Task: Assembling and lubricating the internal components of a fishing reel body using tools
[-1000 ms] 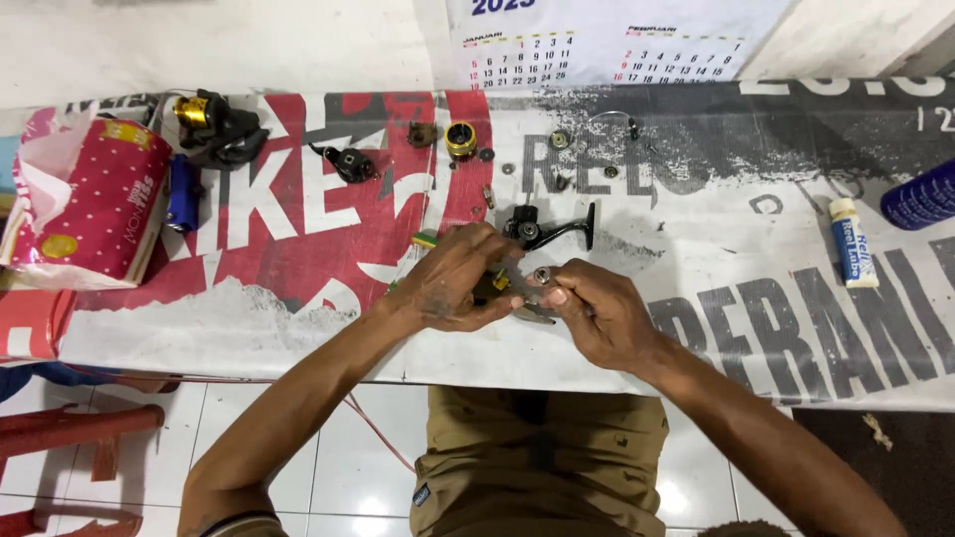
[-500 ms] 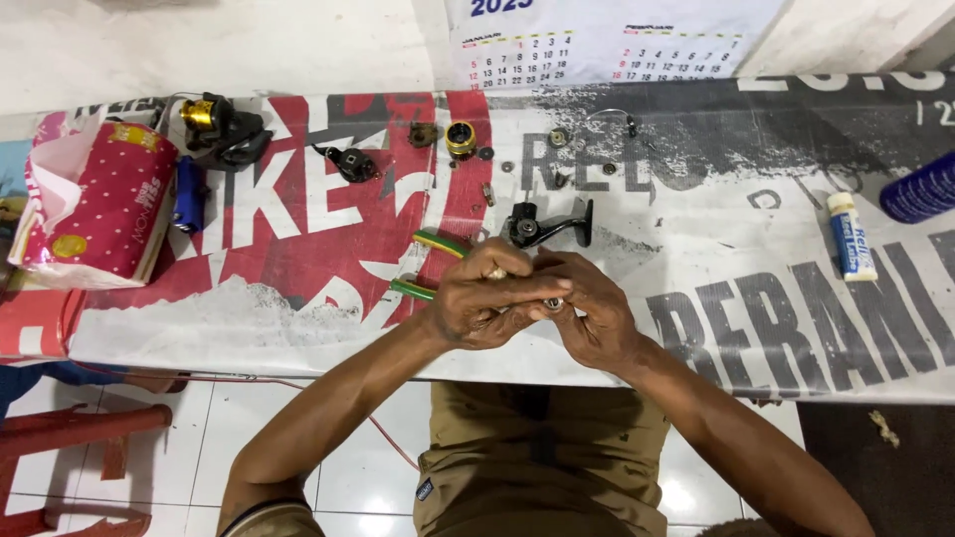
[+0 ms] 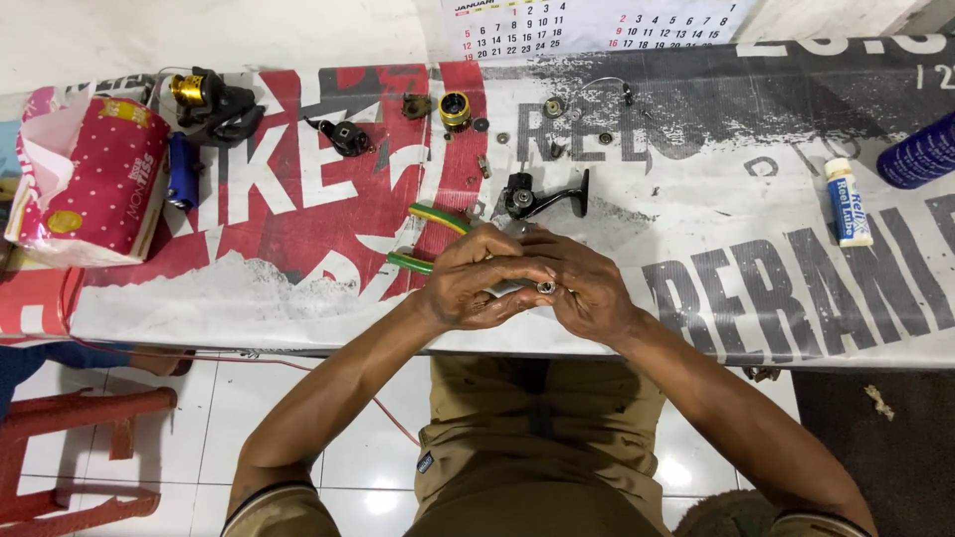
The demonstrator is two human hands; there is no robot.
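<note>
At frame centre, the left hand (image 3: 476, 278) and right hand (image 3: 587, 283) pinched a small metal part (image 3: 545, 287) together above the surface (image 3: 696, 298), green-handled pliers (image 3: 430, 239) just behind. A loosened grip could likely drop it among scattered reel pieces (image 3: 537, 194).

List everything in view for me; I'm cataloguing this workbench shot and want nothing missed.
small metal part: 1, silvery, held between both hands
pliers: 1, green-and-yellow handles, on banner beside left hand
reel body with crank: 1, black, just beyond the hands
fishing reel: 1, black and gold, far left
gold spool: 1, top centre
small loose parts: several, dark, scattered top centre
tissue pack: 1, red dotted, left
lubricant tube: 1, white, right
bottle: 1, blue, right edge
calendar: 1, white, wall
stool: 1, red, floor left
left hand: 1
right hand: 1
</note>
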